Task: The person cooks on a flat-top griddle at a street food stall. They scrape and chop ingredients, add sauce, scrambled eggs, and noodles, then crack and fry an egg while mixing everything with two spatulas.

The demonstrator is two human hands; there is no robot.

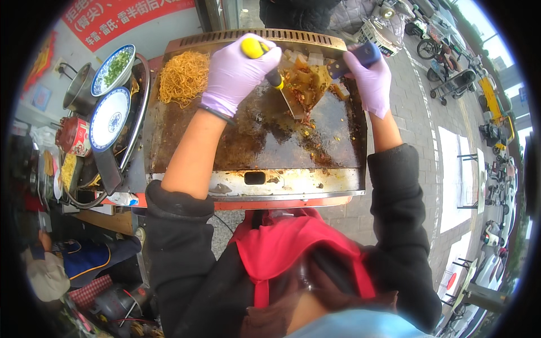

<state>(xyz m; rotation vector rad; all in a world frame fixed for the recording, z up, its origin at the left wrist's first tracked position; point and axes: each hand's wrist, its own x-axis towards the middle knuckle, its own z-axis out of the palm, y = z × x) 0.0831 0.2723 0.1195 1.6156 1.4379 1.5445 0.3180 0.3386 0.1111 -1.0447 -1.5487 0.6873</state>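
My left hand [234, 74], in a thin lilac glove, grips the yellow-and-black handle [253, 48] of a metal spatula. Its flat blade [289, 103] tilts against a heap of translucent, jelly-like chunks [310, 82] coated in red seasoning. On the heap's other side, my gloved right hand [374, 84] is closed around a dark blue handle [367, 54]; the working end of that tool is partly hidden by food. Both tools are over the steel griddle [241, 148], whose surface is oily brown. A mound of fried noodles [184, 78] lies to the left of my left hand.
Left of the griddle, a metal-rimmed tray [146, 97] carries a bowl of chopped green onion [118, 67], a blue-and-white plate [110, 120] and a red tub [76, 137]. Someone in dark clothing [296, 14] stands beyond the griddle. Another person [80, 257] is at lower left.
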